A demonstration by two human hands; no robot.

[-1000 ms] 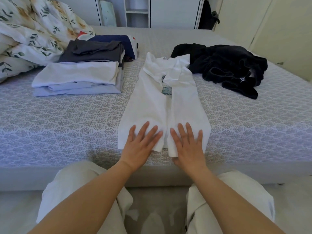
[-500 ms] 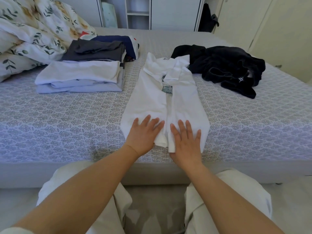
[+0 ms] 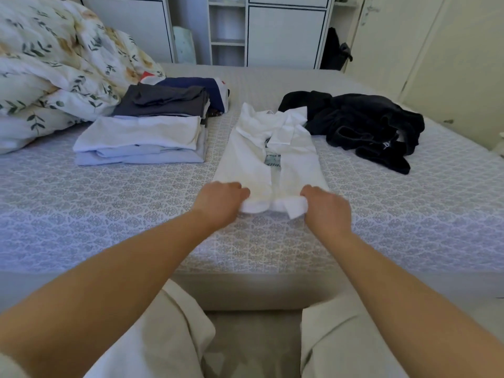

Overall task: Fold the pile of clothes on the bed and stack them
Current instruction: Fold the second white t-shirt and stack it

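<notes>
Both hands gripped the near hem of the white shirt [image 3: 261, 162], which lay lengthwise on the bed [image 3: 109, 219] with its sides folded inward: the left hand [image 3: 219, 201] had its fingers curled around the hem's left corner, the right hand [image 3: 326, 207] pinched the right corner, and that edge was bunched and lifted slightly off the patterned cover. At ten o'clock from the shirt sat the folded stack [image 3: 141, 143], white and pale blue pieces in front, with dark grey and navy ones behind. At two o'clock, touching the shirt's collar end, lay the unfolded black garment [image 3: 362, 126]. A floral duvet [image 3: 54, 72] was heaped at the far left.
</notes>
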